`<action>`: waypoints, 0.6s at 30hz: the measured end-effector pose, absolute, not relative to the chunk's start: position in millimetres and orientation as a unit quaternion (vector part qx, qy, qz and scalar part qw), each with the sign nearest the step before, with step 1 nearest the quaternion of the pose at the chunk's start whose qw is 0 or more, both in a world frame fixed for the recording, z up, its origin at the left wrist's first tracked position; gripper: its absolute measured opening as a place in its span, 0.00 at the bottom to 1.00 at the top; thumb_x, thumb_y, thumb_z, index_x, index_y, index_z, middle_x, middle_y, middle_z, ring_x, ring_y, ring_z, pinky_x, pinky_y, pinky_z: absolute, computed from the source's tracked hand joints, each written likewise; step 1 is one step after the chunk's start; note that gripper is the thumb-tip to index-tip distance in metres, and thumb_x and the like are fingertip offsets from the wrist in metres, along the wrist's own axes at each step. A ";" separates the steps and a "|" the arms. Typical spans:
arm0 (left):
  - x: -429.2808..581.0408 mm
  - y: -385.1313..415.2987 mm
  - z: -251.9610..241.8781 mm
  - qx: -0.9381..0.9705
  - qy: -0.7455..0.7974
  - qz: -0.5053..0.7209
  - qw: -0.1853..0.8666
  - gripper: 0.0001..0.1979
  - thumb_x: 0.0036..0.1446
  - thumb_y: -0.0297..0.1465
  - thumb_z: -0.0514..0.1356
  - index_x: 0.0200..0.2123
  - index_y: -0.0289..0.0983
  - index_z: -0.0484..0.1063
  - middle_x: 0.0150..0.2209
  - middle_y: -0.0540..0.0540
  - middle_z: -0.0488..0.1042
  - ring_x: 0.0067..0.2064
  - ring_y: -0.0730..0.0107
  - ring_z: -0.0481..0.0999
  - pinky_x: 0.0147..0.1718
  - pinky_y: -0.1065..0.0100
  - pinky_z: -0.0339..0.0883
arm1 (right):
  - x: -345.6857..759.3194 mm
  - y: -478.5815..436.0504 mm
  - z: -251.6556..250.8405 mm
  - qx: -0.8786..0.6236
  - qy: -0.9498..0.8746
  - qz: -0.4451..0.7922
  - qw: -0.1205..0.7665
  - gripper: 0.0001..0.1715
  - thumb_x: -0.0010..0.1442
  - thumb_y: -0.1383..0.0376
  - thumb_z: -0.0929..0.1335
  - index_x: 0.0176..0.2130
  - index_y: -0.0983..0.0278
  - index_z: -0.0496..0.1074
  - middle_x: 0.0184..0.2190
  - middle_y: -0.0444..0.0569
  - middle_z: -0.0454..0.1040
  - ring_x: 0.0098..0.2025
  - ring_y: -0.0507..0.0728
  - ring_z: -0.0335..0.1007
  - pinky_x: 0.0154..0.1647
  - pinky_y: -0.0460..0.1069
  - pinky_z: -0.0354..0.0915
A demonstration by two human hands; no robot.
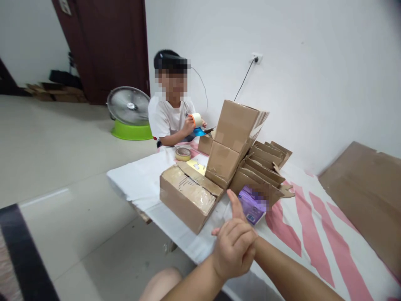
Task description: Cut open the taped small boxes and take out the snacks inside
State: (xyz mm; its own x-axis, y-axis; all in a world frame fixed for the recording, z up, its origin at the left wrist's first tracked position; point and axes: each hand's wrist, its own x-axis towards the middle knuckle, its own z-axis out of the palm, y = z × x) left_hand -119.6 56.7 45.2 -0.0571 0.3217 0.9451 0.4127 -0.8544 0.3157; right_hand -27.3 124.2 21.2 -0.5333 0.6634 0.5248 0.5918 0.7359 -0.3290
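Note:
Low in the picture, my left hand (234, 247) is closed, its fingers wrapped around my right wrist. Beyond it my right hand (237, 207) points away from me with fingers stretched out, holding nothing; my left hand partly covers it. Just past the fingertips a closed cardboard box (184, 194) with clear tape on top lies on the table. A purple packet (252, 205) sits to the right of my right hand, apart from it. Two more boxes stand stacked behind: a lower box (222, 162) and a taller upper box (236, 125).
Several folded cartons (261, 167) lean behind the packet. Across the table a person (171, 115) holds a tape dispenser (197, 123). A tape roll (183, 154) lies on the tablecloth (140, 167). A large cardboard sheet (366, 188) rests at right; a fan (130, 106) stands on the floor.

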 end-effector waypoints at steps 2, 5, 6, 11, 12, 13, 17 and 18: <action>-118.9 52.4 50.2 -0.677 -0.246 -0.693 0.040 0.15 0.51 0.22 0.52 0.43 0.39 0.67 0.33 0.44 0.76 0.35 0.64 0.73 0.35 0.63 0.71 | -55.3 124.3 22.6 -0.378 -0.857 0.101 0.336 0.70 0.45 0.50 0.76 0.68 0.56 0.31 0.69 0.55 0.41 0.69 0.68 0.44 0.65 0.64 0.54; -115.9 47.2 57.0 -0.679 -0.228 -0.697 0.031 0.17 0.51 0.21 0.52 0.45 0.39 0.66 0.33 0.44 0.75 0.34 0.64 0.73 0.33 0.62 0.72 | -85.8 127.6 21.5 -0.406 -0.829 0.137 0.360 0.71 0.39 0.52 0.79 0.67 0.57 0.37 0.68 0.58 0.41 0.68 0.71 0.43 0.63 0.67 0.54; -114.8 45.6 59.3 -0.681 -0.226 -0.696 0.028 0.17 0.51 0.21 0.52 0.45 0.40 0.66 0.33 0.44 0.75 0.34 0.64 0.73 0.33 0.63 0.72 | -90.4 128.2 20.9 -0.412 -0.820 0.145 0.371 0.67 0.40 0.53 0.78 0.66 0.58 0.41 0.67 0.59 0.42 0.67 0.71 0.44 0.63 0.67 0.53; -114.9 33.9 73.4 -0.671 -0.212 -0.710 0.030 0.14 0.53 0.22 0.52 0.43 0.38 0.66 0.34 0.44 0.74 0.36 0.66 0.73 0.35 0.63 0.73 | -59.9 119.7 23.3 -0.382 -0.835 0.166 0.358 0.54 0.43 0.57 0.76 0.62 0.58 0.49 0.63 0.55 0.46 0.65 0.66 0.49 0.65 0.60 0.53; -116.4 30.0 77.3 -0.670 -0.211 -0.712 0.027 0.13 0.53 0.22 0.53 0.43 0.37 0.67 0.35 0.44 0.74 0.36 0.66 0.73 0.36 0.63 0.73 | -44.9 115.0 25.3 -0.374 -0.846 0.164 0.343 0.52 0.46 0.58 0.74 0.62 0.58 0.49 0.63 0.54 0.46 0.66 0.65 0.48 0.65 0.58 0.52; -118.5 25.4 81.4 -0.667 -0.212 -0.714 0.020 0.13 0.54 0.22 0.53 0.43 0.37 0.67 0.35 0.44 0.74 0.37 0.66 0.73 0.36 0.63 0.73 | -28.1 109.1 27.7 -0.366 -0.856 0.160 0.328 0.48 0.49 0.58 0.72 0.62 0.58 0.49 0.63 0.54 0.46 0.66 0.64 0.48 0.65 0.58 0.52; -130.7 6.7 96.4 -0.657 -0.238 -0.715 -0.022 0.10 0.57 0.23 0.54 0.42 0.39 0.66 0.38 0.45 0.72 0.40 0.68 0.74 0.40 0.62 0.72 | 47.0 76.5 39.5 -0.348 -0.880 0.161 0.281 0.48 0.49 0.53 0.71 0.61 0.62 0.48 0.62 0.59 0.49 0.67 0.66 0.44 0.66 0.59 0.50; -134.5 4.2 98.9 -0.654 -0.249 -0.714 -0.027 0.11 0.56 0.22 0.54 0.42 0.39 0.66 0.39 0.45 0.71 0.41 0.68 0.74 0.41 0.62 0.72 | 66.1 66.8 42.4 -0.349 -0.882 0.166 0.271 0.51 0.47 0.50 0.71 0.61 0.63 0.48 0.61 0.60 0.49 0.67 0.67 0.44 0.65 0.60 0.51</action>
